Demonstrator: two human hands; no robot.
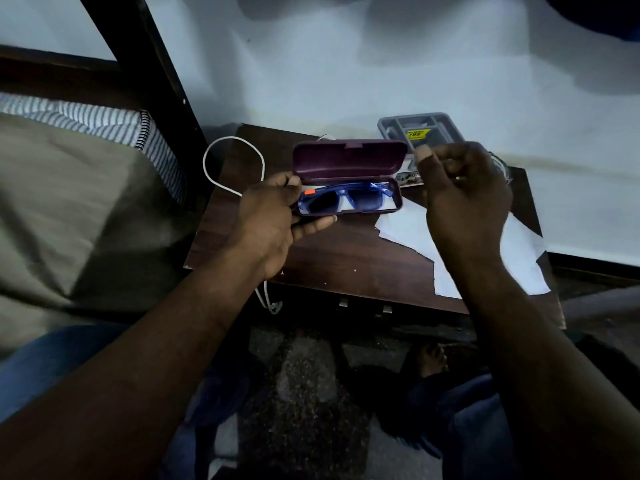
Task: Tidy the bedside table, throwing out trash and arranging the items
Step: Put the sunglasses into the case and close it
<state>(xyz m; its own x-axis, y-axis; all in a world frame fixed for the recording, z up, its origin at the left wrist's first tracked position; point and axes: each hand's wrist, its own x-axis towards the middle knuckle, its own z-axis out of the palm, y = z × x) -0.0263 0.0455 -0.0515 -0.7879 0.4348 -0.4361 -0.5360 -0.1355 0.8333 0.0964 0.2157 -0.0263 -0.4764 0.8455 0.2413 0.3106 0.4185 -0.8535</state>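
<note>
My left hand [273, 216] grips the left end of the open purple hard glasses case [346, 161] above the dark wooden bedside table [346, 258], blue-framed sunglasses [343, 200] inside. My right hand [464, 195] hovers at its right end, fingers curled; whether they hold anything, I cannot tell. White paper [408, 230] lies beneath. The case runs left-right, lid tipped back.

Case [349, 161] purple; sunglasses [346, 197] blue w/ orange sticker [309, 193]; tray [415, 116] grey, yellow label [418, 134]; cable [235, 137], paper [408, 226] white; table [346, 258] dk brown woodgrain; bedding [86, 119] blue-white striped.
</note>
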